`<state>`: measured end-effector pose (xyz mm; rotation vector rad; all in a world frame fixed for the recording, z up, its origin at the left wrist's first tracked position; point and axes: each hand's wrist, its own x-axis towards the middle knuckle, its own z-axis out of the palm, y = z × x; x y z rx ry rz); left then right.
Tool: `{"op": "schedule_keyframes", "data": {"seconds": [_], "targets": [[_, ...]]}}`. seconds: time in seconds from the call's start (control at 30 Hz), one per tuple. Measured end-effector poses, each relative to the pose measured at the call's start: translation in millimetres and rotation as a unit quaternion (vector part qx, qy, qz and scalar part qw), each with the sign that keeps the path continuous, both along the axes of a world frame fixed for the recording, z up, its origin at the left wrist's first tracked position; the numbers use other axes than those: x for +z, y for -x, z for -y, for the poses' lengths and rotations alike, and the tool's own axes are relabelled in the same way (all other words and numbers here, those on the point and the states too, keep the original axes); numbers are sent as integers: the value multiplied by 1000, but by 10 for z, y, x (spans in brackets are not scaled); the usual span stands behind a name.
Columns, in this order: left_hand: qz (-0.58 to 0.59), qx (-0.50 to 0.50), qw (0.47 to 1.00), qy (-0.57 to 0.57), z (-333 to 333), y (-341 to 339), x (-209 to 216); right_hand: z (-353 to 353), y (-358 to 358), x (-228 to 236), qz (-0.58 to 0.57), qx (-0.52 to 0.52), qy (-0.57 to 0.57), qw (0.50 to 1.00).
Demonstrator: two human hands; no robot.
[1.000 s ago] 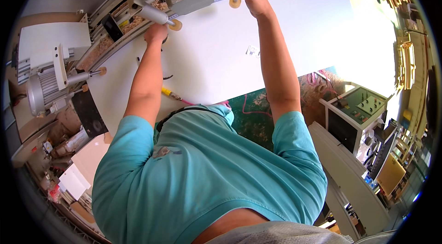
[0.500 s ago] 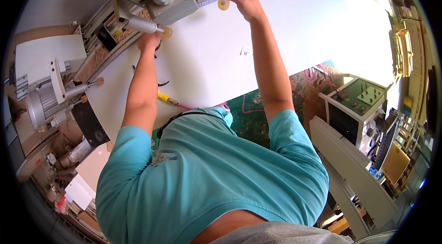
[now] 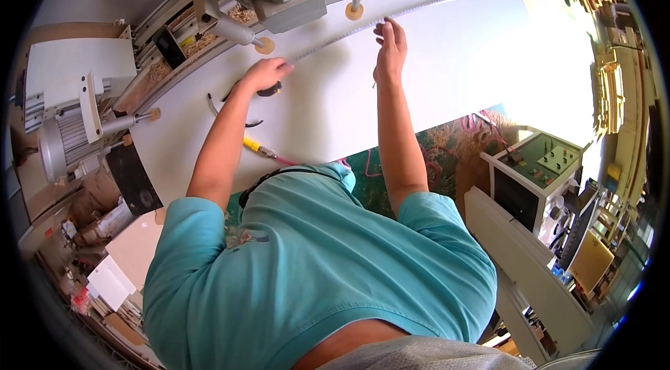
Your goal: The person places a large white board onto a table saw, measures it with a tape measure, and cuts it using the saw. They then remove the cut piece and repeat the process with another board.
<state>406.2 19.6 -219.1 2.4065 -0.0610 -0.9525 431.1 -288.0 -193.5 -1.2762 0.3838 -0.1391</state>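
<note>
A long white board (image 3: 447,56) lies across the machine in front of me. My left hand (image 3: 264,76) is closed over a tape measure (image 3: 270,89), whose dark case shows below the fingers. Its pale blade (image 3: 412,9) runs out from beside my left fingertips, slanting over the board to the far right end. My right hand (image 3: 391,46) hovers near the blade's middle, fingers loosely bent and somewhat apart, with nothing visible in them. Beside my left forearm lies a yellow hose fitting (image 3: 257,145) with a pink hose, next to a black curved piece (image 3: 254,124).
A grey machine head (image 3: 289,7) stands over the board's far edge, with two angled rods ending in yellowish round pads (image 3: 354,11). At the left sits a motor (image 3: 63,143). A control box (image 3: 536,171) and leaning white panels (image 3: 527,265) stand at the right.
My left hand has come nearer and right with the tape measure. My right hand has moved back from the upright rod. The blade now slants across the board, away from its far edge.
</note>
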Motion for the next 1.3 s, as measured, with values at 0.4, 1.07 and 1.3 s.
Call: {"op": "schedule_keyframes", "data": {"seconds": [0.4, 1.07, 1.3], "targets": [[77, -49, 978, 187, 1548, 692, 427, 886, 307, -8, 149, -170, -247, 942], [302, 789, 393, 362, -1721, 2678, 240, -2224, 1964, 154, -127, 716, 315, 610], [209, 837, 486, 141, -3623, 2759, -465, -989, 1113, 334, 70, 591, 571, 565]]}}
